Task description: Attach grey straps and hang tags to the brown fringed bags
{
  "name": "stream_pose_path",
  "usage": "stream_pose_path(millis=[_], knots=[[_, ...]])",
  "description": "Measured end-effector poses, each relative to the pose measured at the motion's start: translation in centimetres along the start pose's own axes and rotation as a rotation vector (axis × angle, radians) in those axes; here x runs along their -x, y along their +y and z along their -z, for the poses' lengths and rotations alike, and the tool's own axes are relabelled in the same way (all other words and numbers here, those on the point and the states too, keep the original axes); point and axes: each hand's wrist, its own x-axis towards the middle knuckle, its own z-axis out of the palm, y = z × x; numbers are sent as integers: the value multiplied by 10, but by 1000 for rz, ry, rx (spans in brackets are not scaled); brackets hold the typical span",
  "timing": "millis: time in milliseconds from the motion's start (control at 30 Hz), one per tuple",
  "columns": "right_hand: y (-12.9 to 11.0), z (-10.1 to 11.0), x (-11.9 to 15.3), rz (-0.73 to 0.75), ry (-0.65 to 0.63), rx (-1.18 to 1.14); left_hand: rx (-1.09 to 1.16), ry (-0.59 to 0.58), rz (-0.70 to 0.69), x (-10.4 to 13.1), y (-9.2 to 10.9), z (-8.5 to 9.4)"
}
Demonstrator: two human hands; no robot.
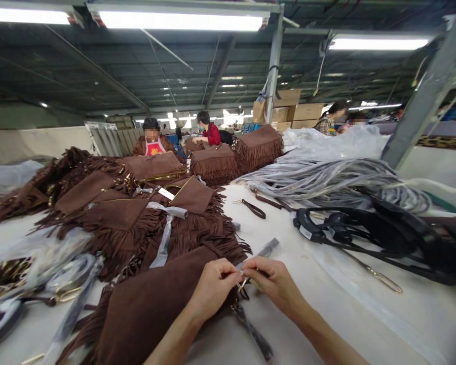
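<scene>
While the left hand (218, 281) and right hand (269, 279) appear to pinch a grey-wrapped strip (268, 248) between close-set fingertips, the brown pouch (148, 301) lies under the left wrist. Work at the clasp (243, 289) looks unfinished; beyond them, a strap (259, 211) lies unattached.

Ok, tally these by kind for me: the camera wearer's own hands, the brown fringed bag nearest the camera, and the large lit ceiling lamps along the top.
Left hand and right hand: 2
Nearest brown fringed bag: 1
Large lit ceiling lamps: 3
Total: 6
</scene>
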Motion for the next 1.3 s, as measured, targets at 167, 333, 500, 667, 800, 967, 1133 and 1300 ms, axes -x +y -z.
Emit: stream_pose_path(millis=[167,333,500,667,800,967,1133,1300], knots=[[-9,5,1,57,-18,114,129,9,110,-3,-1,4],[-10,3,-1,-68,-49,-47,88,-31,51,-1,5,6],[-3,5,7,-347,-167,-235,-300,-115,-102,8,4,5],[-4,7,12,-722,-376,-576,-473,-191,-160,10,-2,6],[-5,4,7,-674,-250,-699,-446,-174,-120,9,0,5],[3,0,3,-580,-224,-632,-319,-119,-65,8,-2,1],[4,-4,2,-534,-279,-518,-35,-91,83,0,-15,7],[8,-9,1,-380,-215,-298,141,-99,160,-4,-19,13]])
